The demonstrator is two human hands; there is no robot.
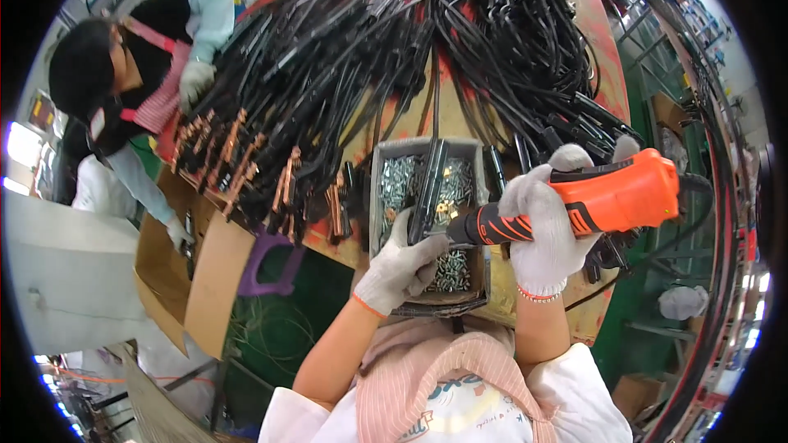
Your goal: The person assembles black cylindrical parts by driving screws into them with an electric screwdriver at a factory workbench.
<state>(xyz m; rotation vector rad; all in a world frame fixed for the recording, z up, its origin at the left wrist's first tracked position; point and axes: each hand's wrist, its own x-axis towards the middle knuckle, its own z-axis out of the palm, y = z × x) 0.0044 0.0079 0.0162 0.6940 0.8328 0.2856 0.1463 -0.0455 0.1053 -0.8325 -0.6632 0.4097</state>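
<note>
In a white glove, my left hand point(400, 269) is closed around the lower end of a black cable part point(430, 184), a dark tube-shaped handle with its cable running up the table. My right hand point(542, 226), gloved too, wraps round an orange and black power screwdriver point(611, 197). Its black nose points left and meets the left fingertips; the exact contact at the tip is hidden by the fingers. Beneath both hands sits a grey bin point(379, 197) of small silver screws point(451, 271) and some brass-coloured pieces point(447, 212).
Black cables point(328, 57) heap over the worn table point(611, 74), many with copper-coloured clamps point(238, 160) at the left. A co-worker point(139, 74) at the left reaches into a cardboard box point(215, 287). A purple stool point(275, 267) stands below. A power cord point(698, 197) trails from the screwdriver.
</note>
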